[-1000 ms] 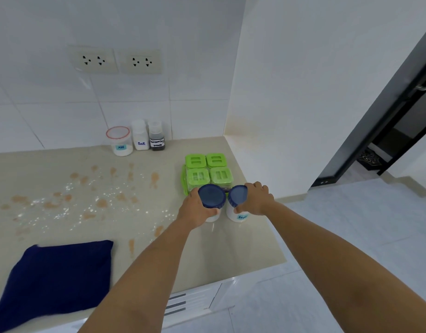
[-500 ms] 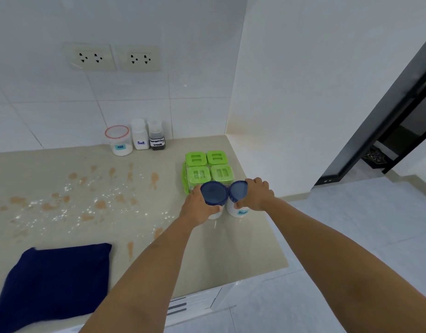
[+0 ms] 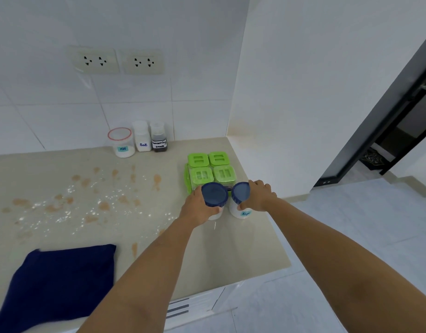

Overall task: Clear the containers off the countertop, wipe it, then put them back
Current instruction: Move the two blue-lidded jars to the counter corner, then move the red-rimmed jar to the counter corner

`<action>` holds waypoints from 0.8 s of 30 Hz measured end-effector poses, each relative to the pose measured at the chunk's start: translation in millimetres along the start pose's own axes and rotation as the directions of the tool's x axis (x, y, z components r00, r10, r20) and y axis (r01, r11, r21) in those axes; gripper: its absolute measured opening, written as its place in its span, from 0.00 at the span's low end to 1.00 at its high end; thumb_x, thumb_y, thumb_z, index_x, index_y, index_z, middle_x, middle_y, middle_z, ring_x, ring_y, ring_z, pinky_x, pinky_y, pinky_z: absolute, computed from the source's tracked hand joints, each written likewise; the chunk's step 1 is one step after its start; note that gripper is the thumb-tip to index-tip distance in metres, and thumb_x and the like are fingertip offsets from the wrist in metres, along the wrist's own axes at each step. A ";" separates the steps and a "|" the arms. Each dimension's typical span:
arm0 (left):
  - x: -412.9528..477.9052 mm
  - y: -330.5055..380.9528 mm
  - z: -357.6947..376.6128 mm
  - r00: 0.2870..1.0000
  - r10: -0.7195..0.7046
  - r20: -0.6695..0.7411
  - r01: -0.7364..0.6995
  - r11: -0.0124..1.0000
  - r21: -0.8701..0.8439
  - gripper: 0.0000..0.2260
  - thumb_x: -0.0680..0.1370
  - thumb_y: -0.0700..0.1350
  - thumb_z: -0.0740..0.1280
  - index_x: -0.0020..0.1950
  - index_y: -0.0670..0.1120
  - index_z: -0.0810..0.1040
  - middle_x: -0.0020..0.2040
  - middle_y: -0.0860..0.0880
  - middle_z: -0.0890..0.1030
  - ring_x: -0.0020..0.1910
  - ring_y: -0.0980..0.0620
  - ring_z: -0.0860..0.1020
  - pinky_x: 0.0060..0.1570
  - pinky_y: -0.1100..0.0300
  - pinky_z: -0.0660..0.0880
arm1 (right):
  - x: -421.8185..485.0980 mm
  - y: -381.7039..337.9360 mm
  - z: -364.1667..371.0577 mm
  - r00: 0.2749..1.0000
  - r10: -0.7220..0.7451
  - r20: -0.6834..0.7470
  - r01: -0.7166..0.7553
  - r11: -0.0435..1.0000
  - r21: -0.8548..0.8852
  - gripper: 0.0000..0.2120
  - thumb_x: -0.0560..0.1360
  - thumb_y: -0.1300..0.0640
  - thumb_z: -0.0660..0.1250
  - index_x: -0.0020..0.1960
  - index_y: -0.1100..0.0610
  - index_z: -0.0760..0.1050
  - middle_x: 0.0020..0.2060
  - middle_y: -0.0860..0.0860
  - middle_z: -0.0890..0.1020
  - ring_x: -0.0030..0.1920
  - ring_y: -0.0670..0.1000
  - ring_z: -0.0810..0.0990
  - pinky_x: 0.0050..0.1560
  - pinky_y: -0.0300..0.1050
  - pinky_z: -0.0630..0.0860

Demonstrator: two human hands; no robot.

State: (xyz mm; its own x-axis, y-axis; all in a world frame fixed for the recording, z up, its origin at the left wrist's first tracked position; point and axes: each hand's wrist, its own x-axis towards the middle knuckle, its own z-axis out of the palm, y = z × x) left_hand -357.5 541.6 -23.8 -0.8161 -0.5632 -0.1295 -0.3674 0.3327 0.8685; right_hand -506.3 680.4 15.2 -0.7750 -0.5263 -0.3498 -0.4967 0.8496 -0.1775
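White blue-lidded jars [image 3: 215, 197], upright, labelled

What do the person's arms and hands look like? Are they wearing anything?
Both arms are bare, with no sleeves in view. The left hand and right hand wear no gloves. No rings, watch or bracelets show on the fingers or wrists.

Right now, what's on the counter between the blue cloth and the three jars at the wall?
Only brown stains and white powder on the counter, in the head view.
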 end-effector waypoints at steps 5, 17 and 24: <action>-3.5 -4.2 -17.9 0.997 -0.044 0.058 0.033 0.982 0.188 0.48 0.64 0.56 0.78 0.77 0.45 0.56 0.73 0.47 0.67 0.71 0.44 0.67 0.67 0.46 0.68 | -5.4 -11.2 -3.7 1.000 -0.006 0.028 0.006 1.000 -0.014 0.39 0.70 0.47 0.68 0.75 0.53 0.54 0.75 0.50 0.56 0.71 0.59 0.57 0.63 0.57 0.62; 5.5 -73.4 -163.9 0.977 0.013 -0.212 0.126 0.768 0.628 0.30 0.82 0.55 0.54 0.78 0.41 0.51 0.78 0.43 0.58 0.77 0.46 0.58 0.74 0.51 0.57 | 28.1 -144.4 -3.1 0.986 -0.148 -0.077 0.149 0.989 0.011 0.36 0.76 0.44 0.59 0.78 0.54 0.49 0.79 0.50 0.49 0.76 0.60 0.50 0.73 0.59 0.56; 44.4 -146.2 -273.2 0.953 -0.111 -0.281 0.277 0.697 0.662 0.28 0.83 0.55 0.48 0.79 0.42 0.49 0.80 0.44 0.54 0.79 0.46 0.53 0.76 0.49 0.52 | 74.5 -279.0 16.7 0.959 -0.259 -0.112 0.261 0.965 0.005 0.38 0.74 0.40 0.63 0.76 0.57 0.55 0.77 0.51 0.55 0.74 0.60 0.56 0.70 0.56 0.61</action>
State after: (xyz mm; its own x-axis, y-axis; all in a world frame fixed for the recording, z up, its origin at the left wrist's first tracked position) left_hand -218.1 261.3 -25.9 -0.6117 -0.7864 -0.0856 -0.7769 0.5768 0.2525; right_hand -418.9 404.8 23.3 -0.6584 -0.7291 -0.1870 -0.6800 0.6827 -0.2675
